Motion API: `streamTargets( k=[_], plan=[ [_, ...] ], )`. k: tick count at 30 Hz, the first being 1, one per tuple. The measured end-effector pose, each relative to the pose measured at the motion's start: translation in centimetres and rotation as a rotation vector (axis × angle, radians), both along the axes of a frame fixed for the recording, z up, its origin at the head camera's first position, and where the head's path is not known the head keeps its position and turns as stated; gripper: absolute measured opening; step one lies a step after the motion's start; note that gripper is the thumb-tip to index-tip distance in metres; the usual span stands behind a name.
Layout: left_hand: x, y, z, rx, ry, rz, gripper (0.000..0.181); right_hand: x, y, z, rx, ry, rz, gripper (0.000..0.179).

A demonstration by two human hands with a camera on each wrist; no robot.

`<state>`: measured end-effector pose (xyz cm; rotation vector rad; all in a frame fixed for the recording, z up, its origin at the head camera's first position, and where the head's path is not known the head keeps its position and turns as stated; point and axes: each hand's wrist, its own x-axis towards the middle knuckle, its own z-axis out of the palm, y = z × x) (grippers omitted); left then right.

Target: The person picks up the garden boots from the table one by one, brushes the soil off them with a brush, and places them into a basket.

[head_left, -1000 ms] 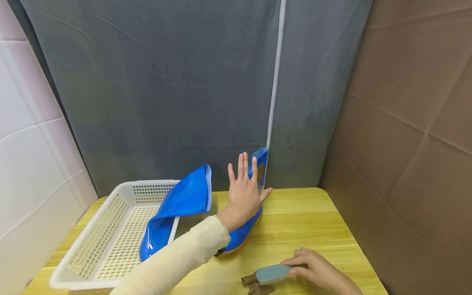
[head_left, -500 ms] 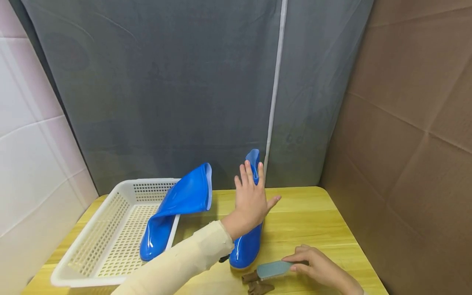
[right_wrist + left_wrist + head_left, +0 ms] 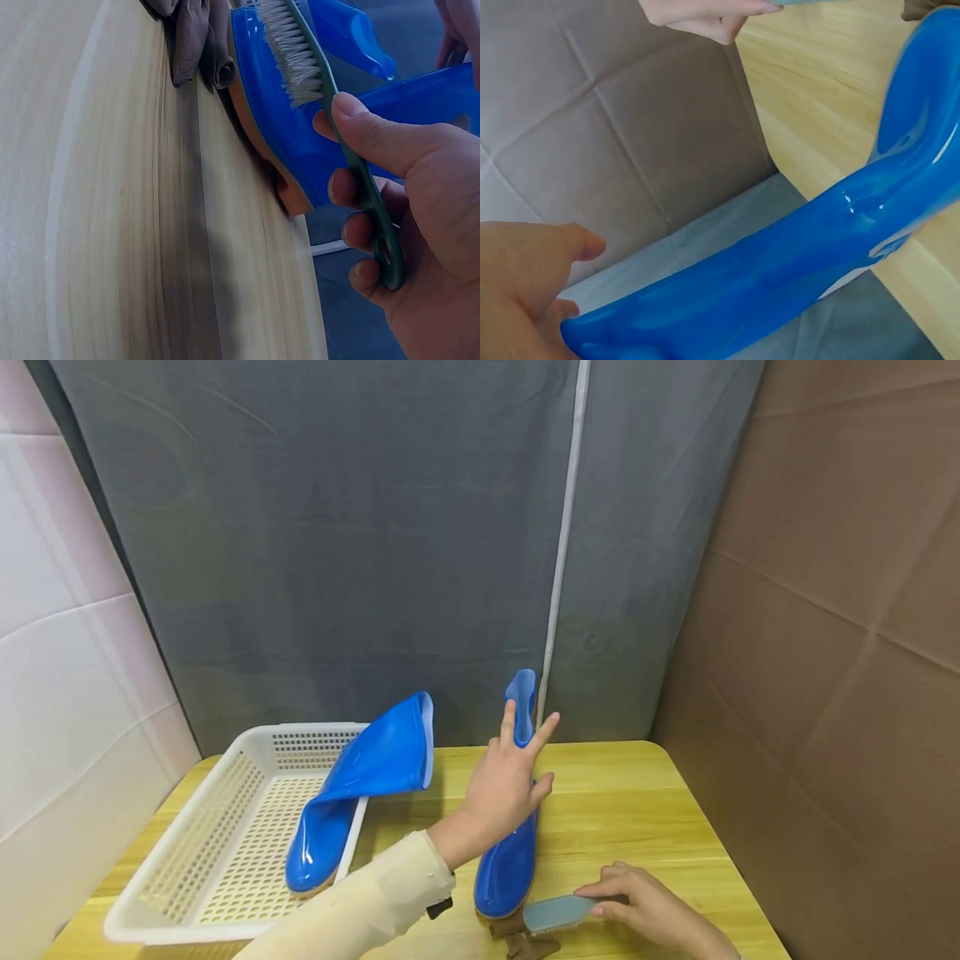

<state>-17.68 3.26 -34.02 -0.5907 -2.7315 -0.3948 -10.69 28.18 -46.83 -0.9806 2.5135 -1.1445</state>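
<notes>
A blue rubber boot [image 3: 508,872] stands upright on the table with its toe toward me. My left hand [image 3: 498,789] grips its shaft just below the opening, two fingers spread and the others bent; it hides part of the shaft. In the left wrist view, that hand [image 3: 525,285] is at the top of the shaft [image 3: 727,292]. My right hand [image 3: 637,906] holds a brush [image 3: 558,913] by its handle, close beside the boot's toe. The right wrist view shows white bristles [image 3: 292,60] turned toward the boot [image 3: 281,112], with fingers wrapped around the green handle [image 3: 367,202].
On the left, a white perforated basket [image 3: 123,922] holds a second blue boot [image 3: 382,752] leaning over its right rim. A crumpled brown cloth [image 3: 528,947] lies by the brush head. Grey and brown hangings [image 3: 840,693] enclose the wooden table [image 3: 637,810].
The upright boot has turned from sideways to toe toward me, and its toe has come nearer, over the brown cloth. My left hand's fingers have bent from straight. The right hand stays put.
</notes>
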Motion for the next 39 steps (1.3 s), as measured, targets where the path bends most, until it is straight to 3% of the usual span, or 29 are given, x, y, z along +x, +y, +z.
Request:
streamTargets(
  k=[10, 13, 17, 20, 26, 29, 33, 39],
  plan=[
    [-0.6, -0.6, 0.8, 0.222, -0.108, -0.061, 0.095, -0.1, -0.1, 0.1, -0.001, -0.047, 0.009, 0.034],
    [-1.1, -0.9, 1.4, 0.240, -0.114, -0.060, 0.094, -0.1, -0.1, 0.1, -0.005, -0.056, 0.012, 0.034],
    [-2.0, -1.0, 2.6, 0.143, -0.135, -0.052, 0.086, -0.2, -0.2, 0.2, -0.004, -0.062, 0.014, 0.033],
    [-2.7, -1.1, 3.6, 0.057, -0.196, -0.052, 0.084, -0.2, -0.2, 0.1, -0.007, -0.077, 0.017, 0.033],
    [-4.4, -1.0, 6.3, -0.099, -0.398, -0.056, 0.081, -0.1, -0.2, -0.1, -0.014, -0.095, 0.013, 0.033],
    [-5.3, -1.3, 7.2, -0.181, -0.530, -0.075, 0.088, -0.2, -0.2, -0.2, -0.003, -0.097, 0.007, 0.033],
    [-6.5, -2.1, 7.7, -0.240, -0.655, -0.112, 0.101, -0.3, -0.1, -0.3, 0.009, -0.100, 0.006, 0.033],
    [-7.3, -3.0, 7.4, -0.210, -0.686, -0.215, 0.106, -0.4, 0.0, -0.2, 0.017, -0.110, 0.014, 0.034]
  ],
)
